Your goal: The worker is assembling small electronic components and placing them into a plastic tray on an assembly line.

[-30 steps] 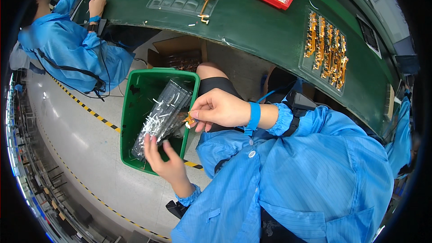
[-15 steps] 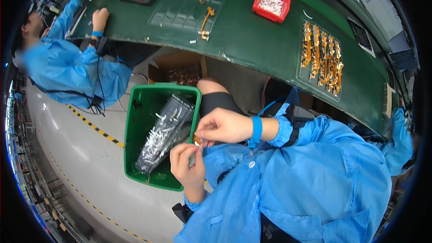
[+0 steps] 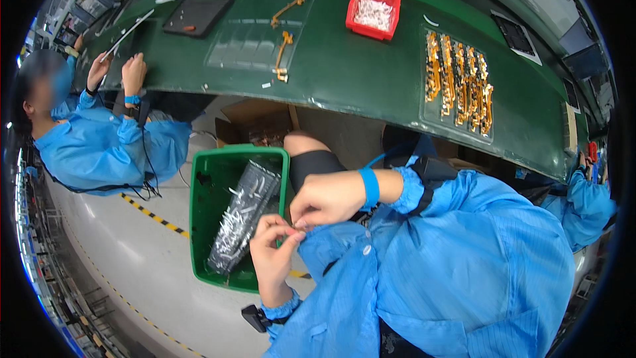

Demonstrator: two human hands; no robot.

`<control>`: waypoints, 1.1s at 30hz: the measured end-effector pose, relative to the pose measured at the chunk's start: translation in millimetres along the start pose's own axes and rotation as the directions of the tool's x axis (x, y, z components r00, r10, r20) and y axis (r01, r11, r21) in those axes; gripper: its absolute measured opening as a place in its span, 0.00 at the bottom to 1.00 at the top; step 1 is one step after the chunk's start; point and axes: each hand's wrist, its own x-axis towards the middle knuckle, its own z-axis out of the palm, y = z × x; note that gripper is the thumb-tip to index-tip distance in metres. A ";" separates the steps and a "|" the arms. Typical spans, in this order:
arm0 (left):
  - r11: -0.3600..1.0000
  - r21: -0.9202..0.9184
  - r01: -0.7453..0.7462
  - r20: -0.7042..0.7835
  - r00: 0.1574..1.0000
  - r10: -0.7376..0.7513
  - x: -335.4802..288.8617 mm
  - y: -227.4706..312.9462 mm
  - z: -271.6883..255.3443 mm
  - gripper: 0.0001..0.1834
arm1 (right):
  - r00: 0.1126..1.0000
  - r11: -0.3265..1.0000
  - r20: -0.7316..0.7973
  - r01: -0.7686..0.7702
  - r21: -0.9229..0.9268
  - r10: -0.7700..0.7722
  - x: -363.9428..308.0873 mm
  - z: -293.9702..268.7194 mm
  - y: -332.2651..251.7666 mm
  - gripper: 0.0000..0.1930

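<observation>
My left hand point(image 3: 271, 250) and my right hand point(image 3: 324, 200) meet at the fingertips beside the green bin point(image 3: 285, 166). Both are closed in a pinch. An orange flex cable showed under the right fingers half a second ago; now the fingers almost cover it. What the left fingertips grip is too small to make out. A blue band point(image 3: 370, 187) circles my right wrist. Inside the bin lies a dark grey plastic tray point(image 3: 262, 185) strewn with white strips point(image 3: 235, 222).
On the green table point(image 3: 361, 89) are a red tray point(image 3: 351, 18) of white pieces, a clear tray point(image 3: 225, 59) with two orange flex cables point(image 3: 283, 50), and rows of flex cables point(image 3: 460, 83). A cardboard box point(image 3: 228, 134) stands below. A co-worker point(image 3: 112, 149) sits left, another point(image 3: 583, 205) right.
The view has shifted, so the table and bin sit lower. My fingertips have drawn closer together, and the orange part between them is now mostly hidden. The left co-worker's hands have moved.
</observation>
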 end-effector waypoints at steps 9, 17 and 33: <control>0.969 -0.182 -0.169 -0.247 0.961 0.122 -4.8 -5.9 12.3 0.05 | 0.979 0.875 -0.009 -0.178 0.451 0.204 -6.1 5.0 -0.3 0.11; 0.995 0.101 -0.017 -0.588 0.805 0.074 -29.9 -57.7 -21.3 0.09 | 0.978 0.841 -0.053 -0.143 0.521 0.200 -14.5 6.6 5.0 0.13; 0.980 -0.195 0.029 0.231 0.973 0.017 -7.4 -1.4 21.4 0.15 | 0.982 0.847 -0.102 -0.082 0.525 0.158 -41.3 -3.3 11.0 0.11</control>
